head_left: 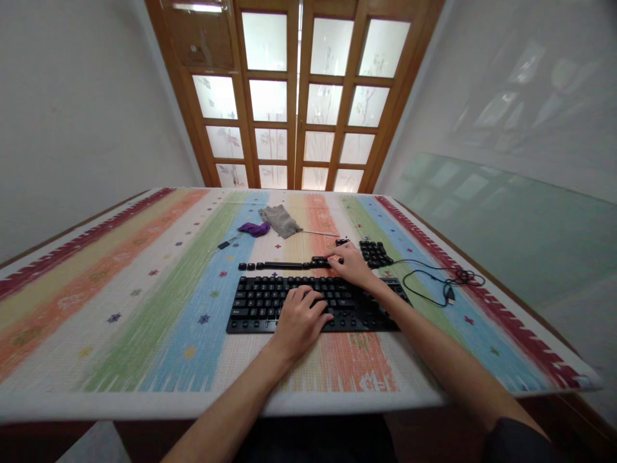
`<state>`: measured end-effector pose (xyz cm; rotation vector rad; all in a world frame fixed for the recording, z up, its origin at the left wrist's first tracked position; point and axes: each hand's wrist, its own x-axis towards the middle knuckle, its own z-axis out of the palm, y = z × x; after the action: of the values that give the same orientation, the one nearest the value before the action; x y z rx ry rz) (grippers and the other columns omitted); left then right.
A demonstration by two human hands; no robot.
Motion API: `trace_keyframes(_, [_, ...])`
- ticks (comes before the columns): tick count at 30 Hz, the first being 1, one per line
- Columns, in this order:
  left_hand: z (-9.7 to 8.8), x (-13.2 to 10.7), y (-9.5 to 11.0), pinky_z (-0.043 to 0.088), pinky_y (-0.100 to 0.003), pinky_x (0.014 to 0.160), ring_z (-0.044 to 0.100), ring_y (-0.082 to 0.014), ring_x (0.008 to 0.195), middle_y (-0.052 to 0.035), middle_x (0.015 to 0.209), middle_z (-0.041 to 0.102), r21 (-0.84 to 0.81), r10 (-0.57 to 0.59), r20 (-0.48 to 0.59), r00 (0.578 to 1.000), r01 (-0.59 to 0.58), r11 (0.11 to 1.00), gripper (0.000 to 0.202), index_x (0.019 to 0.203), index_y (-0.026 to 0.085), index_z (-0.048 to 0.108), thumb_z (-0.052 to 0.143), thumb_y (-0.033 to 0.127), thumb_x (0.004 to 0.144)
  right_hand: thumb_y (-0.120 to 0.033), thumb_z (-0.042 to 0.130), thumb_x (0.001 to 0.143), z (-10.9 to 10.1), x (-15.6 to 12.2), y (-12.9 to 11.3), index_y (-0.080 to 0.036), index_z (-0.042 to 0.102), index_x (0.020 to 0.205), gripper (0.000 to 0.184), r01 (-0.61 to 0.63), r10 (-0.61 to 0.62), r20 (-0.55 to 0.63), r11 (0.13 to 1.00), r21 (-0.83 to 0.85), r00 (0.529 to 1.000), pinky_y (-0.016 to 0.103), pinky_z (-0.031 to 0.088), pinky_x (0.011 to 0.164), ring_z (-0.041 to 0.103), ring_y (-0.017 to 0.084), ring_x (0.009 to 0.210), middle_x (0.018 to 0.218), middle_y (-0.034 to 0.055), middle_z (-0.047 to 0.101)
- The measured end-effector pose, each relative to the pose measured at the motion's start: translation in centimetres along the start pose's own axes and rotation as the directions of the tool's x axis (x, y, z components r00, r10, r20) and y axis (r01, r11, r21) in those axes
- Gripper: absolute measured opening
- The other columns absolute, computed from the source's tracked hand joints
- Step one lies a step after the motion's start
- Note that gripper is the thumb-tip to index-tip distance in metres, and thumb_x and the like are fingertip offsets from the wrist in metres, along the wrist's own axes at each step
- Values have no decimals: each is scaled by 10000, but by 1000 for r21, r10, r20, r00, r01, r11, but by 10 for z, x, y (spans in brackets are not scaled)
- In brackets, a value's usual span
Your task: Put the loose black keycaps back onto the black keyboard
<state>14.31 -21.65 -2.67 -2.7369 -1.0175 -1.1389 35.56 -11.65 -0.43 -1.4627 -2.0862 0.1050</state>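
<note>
A black keyboard [260, 302] lies upright on the table, with bare key sockets along its near row and right part. My left hand [299, 316] rests on its middle, fingers spread and slightly bent over the keys. Beyond the keyboard runs a row of loose keycaps, with a long space bar [283, 265] among them. My right hand [351, 265] reaches over the keyboard to the right end of that row. Its thumb and index finger are pinched at a keycap [319, 260], partly hidden by the fingers. More loose keycaps [376, 253] stand grouped to the right.
A grey cloth [280, 220], a purple cloth [254, 229] and a small black object with wire ends [223, 245] lie farther back. A thin rod [321, 233] extends from the grey cloth. The coiled USB cable [448, 280] lies right. A striped cloth [183, 347] covers the table.
</note>
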Motion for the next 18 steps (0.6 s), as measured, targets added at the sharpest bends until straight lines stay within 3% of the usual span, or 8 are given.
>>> trace_keyframes(7, [-5, 0, -5, 470, -459, 893, 551, -290, 1065, -85, 1063, 687, -24, -51, -2, 999, 51, 998, 187, 938, 166, 694, 802, 248, 809, -134, 604, 799, 9, 24, 19, -204, 807, 866, 225, -71, 78, 165, 996, -45, 983, 329, 463, 917, 643, 221, 922, 921, 42, 783])
trace_keyframes(13, [-10, -3, -8, 441, -481, 938, 546, -295, 1109, -80, 1088, 689, -34, -46, 2, 999, 46, 998, 127, 930, 195, 708, 773, 252, 838, -124, 606, 771, 10, 31, 19, -193, 808, 859, 231, -102, 110, 184, 993, -55, 977, 269, 481, 832, 670, 193, 851, 844, 38, 777])
trace_keyframes(18, [-17, -5, -14, 402, -505, 980, 522, -315, 1164, -85, 1132, 686, -29, -69, 19, 997, 69, 997, 237, 975, 199, 715, 807, 336, 805, -115, 642, 752, 10, 33, 15, -198, 796, 814, 185, -124, 126, 181, 992, -23, 975, 269, 492, 780, 671, 188, 800, 794, 28, 765])
